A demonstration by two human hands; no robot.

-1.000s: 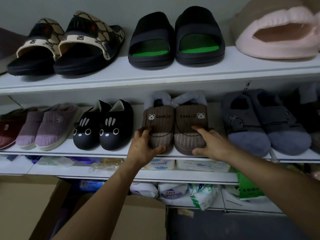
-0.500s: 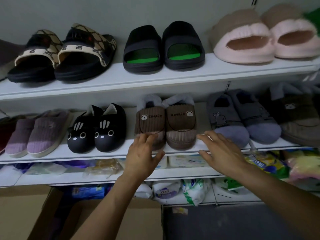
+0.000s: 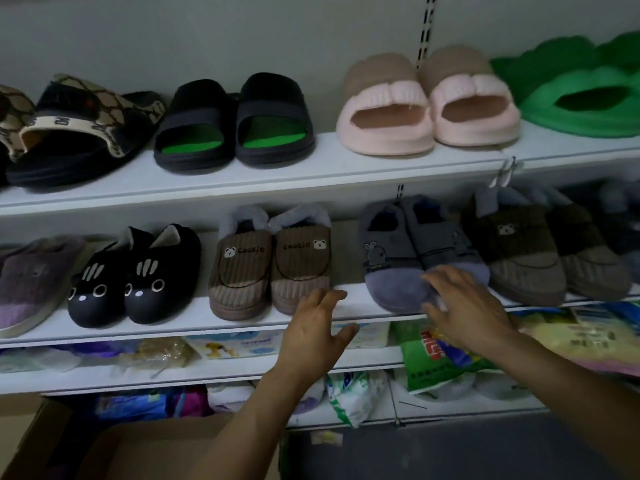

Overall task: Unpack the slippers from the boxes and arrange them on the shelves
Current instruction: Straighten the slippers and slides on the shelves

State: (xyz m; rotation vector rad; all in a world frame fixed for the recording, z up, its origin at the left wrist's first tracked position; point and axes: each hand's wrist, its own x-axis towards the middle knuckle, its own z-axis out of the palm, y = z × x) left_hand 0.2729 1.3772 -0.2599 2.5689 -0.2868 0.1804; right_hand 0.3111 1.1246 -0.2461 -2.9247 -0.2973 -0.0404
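Both hands empty and spread: left hand (image 3: 313,336) open just off the toe of the brown slippers (image 3: 273,263) on the middle shelf (image 3: 194,322), right hand (image 3: 464,315) open with fingers on the toe of the grey-purple slippers (image 3: 415,258). Likely soft, light, compressible plush on a firmer sole; best gripped by pinching each pair together across the toes or under the soles. Visible in whole pairs: two brown, two grey-purple, two black cat-face slippers (image 3: 136,275), two black-and-green slides (image 3: 235,121), two pink slippers (image 3: 427,103).
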